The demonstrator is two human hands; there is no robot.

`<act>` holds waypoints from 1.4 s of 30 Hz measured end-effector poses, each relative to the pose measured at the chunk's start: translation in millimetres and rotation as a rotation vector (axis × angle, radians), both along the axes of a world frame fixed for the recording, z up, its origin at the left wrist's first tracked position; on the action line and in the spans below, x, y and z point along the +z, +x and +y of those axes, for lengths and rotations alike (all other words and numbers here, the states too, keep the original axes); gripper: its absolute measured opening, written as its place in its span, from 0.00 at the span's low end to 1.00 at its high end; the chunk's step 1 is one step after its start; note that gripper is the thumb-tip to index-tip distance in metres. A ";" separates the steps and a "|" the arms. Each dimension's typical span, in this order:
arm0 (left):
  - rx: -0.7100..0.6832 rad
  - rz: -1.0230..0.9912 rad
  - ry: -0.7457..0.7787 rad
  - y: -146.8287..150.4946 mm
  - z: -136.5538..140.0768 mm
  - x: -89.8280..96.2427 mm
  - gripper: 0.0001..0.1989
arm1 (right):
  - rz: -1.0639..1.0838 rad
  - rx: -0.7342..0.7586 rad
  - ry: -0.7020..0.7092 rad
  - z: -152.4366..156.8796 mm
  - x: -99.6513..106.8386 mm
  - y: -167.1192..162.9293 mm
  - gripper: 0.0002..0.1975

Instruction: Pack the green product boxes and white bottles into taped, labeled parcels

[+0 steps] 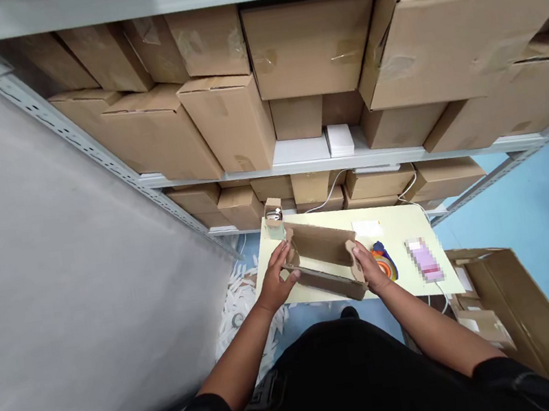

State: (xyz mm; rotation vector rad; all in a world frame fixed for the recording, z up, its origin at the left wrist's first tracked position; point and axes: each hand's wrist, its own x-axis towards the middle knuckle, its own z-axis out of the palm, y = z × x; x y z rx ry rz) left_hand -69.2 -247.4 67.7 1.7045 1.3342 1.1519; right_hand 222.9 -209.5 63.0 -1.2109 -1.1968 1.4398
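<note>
Over the small pale-yellow table (304,298), a brown cardboard box (325,242) hangs between my hands, unfolded and with its top facing me. It looks see-through to the table, so its bottom seems unclosed. My left hand (276,280) grips the box's left end, thumb along the near wall and fingers at the side flap. At the right end, my right hand (369,267) closes around the wall and end flap. Right beside that hand lies a blue tape dispenser (391,260) with an orange-and-yellow roll. Behind my left hand stands a small open carton (274,216) with something shiny in it.
A white paper (368,228) and a blurred pink-purple item (425,260) lie on the table. Grey metal shelves (226,164) packed with cardboard boxes rise behind it. White scraps (243,307) cover the floor at left. A large open carton (524,305) holding smaller boxes stands at right.
</note>
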 end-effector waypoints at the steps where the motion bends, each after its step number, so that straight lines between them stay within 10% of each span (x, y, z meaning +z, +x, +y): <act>1: 0.003 0.073 0.000 1.9 4.3 -1.5 0.36 | -0.004 0.028 -0.035 11.2 -4.0 5.1 0.27; 12: 0.251 0.230 -0.092 29.3 19.1 -44.8 0.14 | -0.530 0.162 0.224 80.8 -68.5 36.2 0.19; 19: 0.225 0.354 -0.230 20.6 47.2 -35.1 0.48 | -0.247 -0.045 -0.013 60.8 -63.3 33.0 0.30; 33: -0.078 0.497 0.078 8.2 74.9 -24.3 0.04 | -0.377 -0.289 -0.040 35.9 -60.6 -15.1 0.38; 38: -0.160 0.599 0.099 22.6 78.4 -11.8 0.11 | -0.538 -0.387 -0.039 22.2 -76.0 41.2 0.27; 42: -0.119 0.633 0.093 33.1 77.9 -10.6 0.08 | -1.129 -0.367 -0.169 8.6 -99.8 112.6 0.34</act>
